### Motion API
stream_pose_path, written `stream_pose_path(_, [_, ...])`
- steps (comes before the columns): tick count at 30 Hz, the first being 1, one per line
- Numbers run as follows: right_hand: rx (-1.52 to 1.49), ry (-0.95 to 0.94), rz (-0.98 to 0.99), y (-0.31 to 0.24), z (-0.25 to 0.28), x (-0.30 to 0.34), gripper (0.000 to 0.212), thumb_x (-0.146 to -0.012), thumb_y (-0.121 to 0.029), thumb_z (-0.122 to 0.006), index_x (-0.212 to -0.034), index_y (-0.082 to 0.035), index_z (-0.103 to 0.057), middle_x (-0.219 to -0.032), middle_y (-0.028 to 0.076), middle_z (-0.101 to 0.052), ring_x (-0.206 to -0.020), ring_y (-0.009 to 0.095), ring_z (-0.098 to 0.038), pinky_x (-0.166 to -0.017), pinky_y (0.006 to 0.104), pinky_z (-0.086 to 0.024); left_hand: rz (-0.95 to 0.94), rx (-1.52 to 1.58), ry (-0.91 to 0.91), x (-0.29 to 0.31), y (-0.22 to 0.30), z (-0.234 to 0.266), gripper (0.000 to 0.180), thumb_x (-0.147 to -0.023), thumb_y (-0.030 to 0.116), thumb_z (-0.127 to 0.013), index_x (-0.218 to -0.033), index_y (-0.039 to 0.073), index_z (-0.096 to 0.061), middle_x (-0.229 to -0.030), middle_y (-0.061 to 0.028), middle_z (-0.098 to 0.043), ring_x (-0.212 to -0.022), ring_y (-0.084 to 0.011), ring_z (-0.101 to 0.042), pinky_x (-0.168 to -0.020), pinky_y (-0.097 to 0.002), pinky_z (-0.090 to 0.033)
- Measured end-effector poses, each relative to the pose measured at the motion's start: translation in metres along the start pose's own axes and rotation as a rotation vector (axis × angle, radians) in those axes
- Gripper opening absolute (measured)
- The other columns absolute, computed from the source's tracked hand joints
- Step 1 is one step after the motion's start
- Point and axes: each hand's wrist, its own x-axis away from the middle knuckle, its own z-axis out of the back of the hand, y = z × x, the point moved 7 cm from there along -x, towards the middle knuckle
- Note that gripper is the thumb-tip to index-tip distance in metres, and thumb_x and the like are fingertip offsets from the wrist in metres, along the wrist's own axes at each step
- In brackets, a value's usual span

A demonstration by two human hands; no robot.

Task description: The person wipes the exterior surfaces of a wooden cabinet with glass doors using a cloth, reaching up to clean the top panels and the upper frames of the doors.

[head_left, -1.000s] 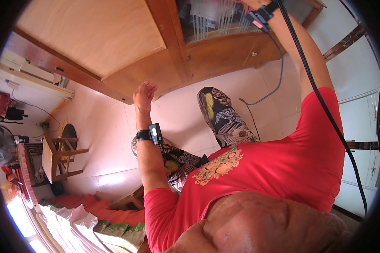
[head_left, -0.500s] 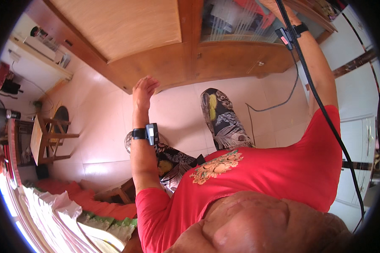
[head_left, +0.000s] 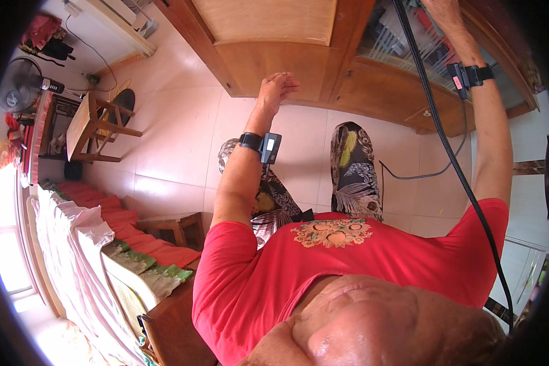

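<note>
My left hand point(head_left: 277, 91) is held out in front of the lower wooden panel of a cabinet point(head_left: 274, 67), fingers stretched out and slightly bent, nothing in them. Up at the top right, my right hand point(head_left: 444, 13) reaches to the cabinet's upper part beside a glass door point(head_left: 402, 33). Its fingers run past the top of the picture, so what they touch is hidden. Colourful items show dimly behind the glass. Each wrist wears a black strap with a small box, one the left wrist box point(head_left: 271, 148), the other the right wrist box point(head_left: 457, 80).
A black cable point(head_left: 430, 91) hangs across the right side, and a thinner cord point(head_left: 418, 177) lies on the tiled floor point(head_left: 171, 134). At left are a wooden stool point(head_left: 97, 131), a fan point(head_left: 19, 85) and a cloth-covered seat point(head_left: 113, 226). White cabinets point(head_left: 524, 201) stand at right.
The view has turned, bringing more of the left side of the room into sight. My left hand now lies farther right along the cabinet front; my right arm is still raised toward it.
</note>
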Motion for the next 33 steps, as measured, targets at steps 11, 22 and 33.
stream_pose_path(11, [0.125, -0.145, -0.132, 0.187, 0.021, 0.131, 0.048, -0.094, -0.034, -0.060, -0.137, -0.015, -0.050, -0.137, 0.010, -0.054, -0.128, 0.030, -0.049, -0.103, 0.0398, -0.041, 0.012, 0.002, -0.003, 0.007, -0.006, 0.002, 0.028, -0.098, 0.027, -0.048, -0.111, 0.005, -0.059, -0.096, -0.0099, -0.069, -0.087, -0.0204, -0.069, -0.068, -0.0269, -0.047])
stream_pose_path(22, [0.164, -0.115, -0.160, 0.166, 0.007, 0.112, 0.047, -0.093, -0.031, -0.061, -0.135, -0.013, -0.052, -0.135, 0.010, -0.056, -0.123, 0.031, -0.052, -0.101, 0.0405, -0.042, -0.044, 0.040, 0.046, 0.024, 0.016, 0.017, 0.029, -0.095, 0.027, -0.051, -0.111, 0.004, -0.059, -0.093, -0.0111, -0.070, -0.085, -0.0187, -0.068, -0.067, -0.0264, -0.045])
stream_pose_path(33, [0.071, -0.028, -0.074, 0.017, 0.012, 0.027, 0.046, -0.075, -0.011, -0.069, -0.118, -0.004, -0.056, -0.120, 0.015, -0.059, -0.115, 0.035, -0.054, -0.096, 0.0462, -0.042, 0.011, 0.015, -0.009, 0.005, -0.001, -0.001, 0.028, -0.099, 0.028, -0.048, -0.110, 0.005, -0.060, -0.095, -0.0105, -0.070, -0.088, -0.0186, -0.069, -0.069, -0.0249, -0.046])
